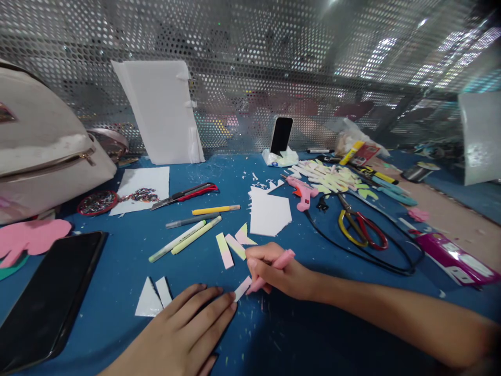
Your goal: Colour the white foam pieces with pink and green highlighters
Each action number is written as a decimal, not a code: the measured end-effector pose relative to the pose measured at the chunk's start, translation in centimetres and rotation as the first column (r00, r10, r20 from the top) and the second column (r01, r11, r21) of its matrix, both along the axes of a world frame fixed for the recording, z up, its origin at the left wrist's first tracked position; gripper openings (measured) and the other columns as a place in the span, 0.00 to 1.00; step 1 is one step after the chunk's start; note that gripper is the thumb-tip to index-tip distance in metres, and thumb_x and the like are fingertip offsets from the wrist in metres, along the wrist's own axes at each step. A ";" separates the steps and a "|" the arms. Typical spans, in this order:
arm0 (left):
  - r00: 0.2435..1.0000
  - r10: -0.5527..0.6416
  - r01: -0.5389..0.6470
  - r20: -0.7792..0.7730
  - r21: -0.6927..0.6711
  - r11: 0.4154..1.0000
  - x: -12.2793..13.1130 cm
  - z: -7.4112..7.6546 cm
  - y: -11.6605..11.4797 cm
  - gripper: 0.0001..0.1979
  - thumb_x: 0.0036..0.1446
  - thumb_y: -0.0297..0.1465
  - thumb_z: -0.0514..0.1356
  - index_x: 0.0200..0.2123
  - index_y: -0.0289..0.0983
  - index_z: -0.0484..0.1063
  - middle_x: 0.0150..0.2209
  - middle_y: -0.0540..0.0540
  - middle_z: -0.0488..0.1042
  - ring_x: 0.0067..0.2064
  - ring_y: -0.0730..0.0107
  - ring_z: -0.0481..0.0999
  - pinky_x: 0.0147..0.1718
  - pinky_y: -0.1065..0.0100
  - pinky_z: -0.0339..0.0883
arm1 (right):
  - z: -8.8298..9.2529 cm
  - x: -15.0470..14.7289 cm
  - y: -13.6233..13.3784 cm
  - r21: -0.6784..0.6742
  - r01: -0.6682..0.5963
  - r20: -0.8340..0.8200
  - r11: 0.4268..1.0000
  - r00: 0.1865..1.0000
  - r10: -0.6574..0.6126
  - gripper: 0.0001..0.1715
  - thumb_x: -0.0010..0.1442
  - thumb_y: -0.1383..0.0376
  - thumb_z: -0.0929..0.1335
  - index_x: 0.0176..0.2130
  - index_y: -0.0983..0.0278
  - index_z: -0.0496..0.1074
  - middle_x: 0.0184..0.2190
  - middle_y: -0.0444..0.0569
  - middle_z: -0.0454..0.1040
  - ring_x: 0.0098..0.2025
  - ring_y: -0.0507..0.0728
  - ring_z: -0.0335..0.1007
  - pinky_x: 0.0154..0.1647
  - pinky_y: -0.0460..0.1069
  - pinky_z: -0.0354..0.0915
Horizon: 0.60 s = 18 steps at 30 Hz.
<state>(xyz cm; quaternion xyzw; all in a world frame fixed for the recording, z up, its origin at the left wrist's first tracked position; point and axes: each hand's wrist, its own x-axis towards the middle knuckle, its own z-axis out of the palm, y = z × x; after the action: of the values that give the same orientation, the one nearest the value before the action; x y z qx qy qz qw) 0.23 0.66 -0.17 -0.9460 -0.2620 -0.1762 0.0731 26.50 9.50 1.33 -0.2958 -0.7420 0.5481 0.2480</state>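
Note:
My right hand [279, 271] is closed round a pink marker [282, 259], its tip at the end of a small foam strip [242, 289]. That end of the strip is tinted pink; the rest is white. My left hand [195, 326] lies flat on the blue table, fingers stretched out, fingertips pressing the strip's near end. Just beyond both hands lie a pink-and-yellow strip [224, 250], a second such strip [235, 246] and a pointed coloured scrap [245, 235]. White cut pieces [148, 298] lie beside my left hand, partly behind its fingers.
Several markers [197, 237] and a red utility knife [186, 195] lie left of a white sheet piece [270, 211]. Rightward are a pink glue gun [303, 192] with its cable, scissors [362, 227] and a heap of coloured strips [329, 175]. A black phone [50, 297] lies far left.

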 end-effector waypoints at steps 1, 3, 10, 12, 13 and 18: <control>1.000 -0.001 0.001 0.008 -0.005 1.000 0.0 0.2 0.0 0.24 0.73 0.26 0.46 0.67 0.36 0.66 0.62 0.48 0.74 0.59 0.63 0.74 0.65 0.62 0.62 | 0.0 0.0 0.0 -0.002 -0.001 -0.001 1.000 1.000 0.001 0.27 0.72 0.55 0.62 0.25 0.65 0.67 0.19 0.42 0.67 0.22 0.49 0.62 0.24 0.44 0.56; 0.997 0.005 -0.009 -0.072 -0.062 0.998 -0.1 0.3 0.0 0.24 0.72 0.27 0.50 0.69 0.35 0.64 0.64 0.47 0.72 0.61 0.62 0.72 0.65 0.62 0.63 | -0.1 0.0 0.0 -0.002 0.019 -0.009 1.000 1.000 -0.019 0.26 0.72 0.54 0.63 0.26 0.65 0.67 0.20 0.42 0.67 0.23 0.49 0.63 0.25 0.45 0.57; 1.000 0.005 -0.004 0.006 -0.014 1.000 -0.2 -1.2 -0.2 0.25 0.73 0.26 0.45 0.70 0.36 0.62 0.66 0.47 0.69 0.61 0.61 0.72 0.67 0.59 0.59 | 0.1 0.0 0.1 -0.025 0.013 -0.007 1.000 1.000 -0.013 0.26 0.72 0.54 0.63 0.27 0.65 0.67 0.20 0.42 0.67 0.22 0.49 0.63 0.25 0.44 0.58; 1.000 0.007 -0.007 0.004 -0.037 0.999 -0.2 -1.4 -0.3 0.26 0.73 0.26 0.47 0.71 0.36 0.60 0.66 0.46 0.69 0.62 0.61 0.71 0.67 0.58 0.58 | 0.1 0.0 0.1 -0.023 0.006 0.003 1.000 1.000 -0.006 0.26 0.72 0.54 0.63 0.27 0.66 0.67 0.20 0.42 0.68 0.22 0.49 0.63 0.25 0.44 0.58; 1.000 0.008 -0.007 0.002 -0.049 0.999 -0.2 -1.4 -0.3 0.26 0.72 0.26 0.48 0.71 0.36 0.59 0.66 0.46 0.69 0.62 0.61 0.71 0.68 0.59 0.58 | 0.1 0.0 0.1 -0.025 -0.009 0.006 1.000 1.000 0.010 0.26 0.72 0.54 0.63 0.26 0.66 0.67 0.20 0.42 0.67 0.22 0.49 0.63 0.24 0.44 0.57; 1.000 -0.003 0.002 -0.019 -0.068 0.998 -0.4 -1.2 -0.3 0.27 0.72 0.27 0.50 0.71 0.36 0.59 0.66 0.45 0.69 0.63 0.60 0.71 0.66 0.60 0.62 | 0.1 0.0 0.1 -0.017 -0.007 -0.005 1.000 1.000 0.007 0.26 0.72 0.54 0.63 0.27 0.66 0.68 0.20 0.43 0.68 0.22 0.49 0.64 0.25 0.44 0.58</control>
<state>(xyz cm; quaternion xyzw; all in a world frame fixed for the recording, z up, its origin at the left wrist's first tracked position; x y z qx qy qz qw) -0.12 0.39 -1.33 -0.9500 -0.2659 -0.1581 0.0429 26.48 9.57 1.39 -0.2942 -0.7378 0.5558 0.2454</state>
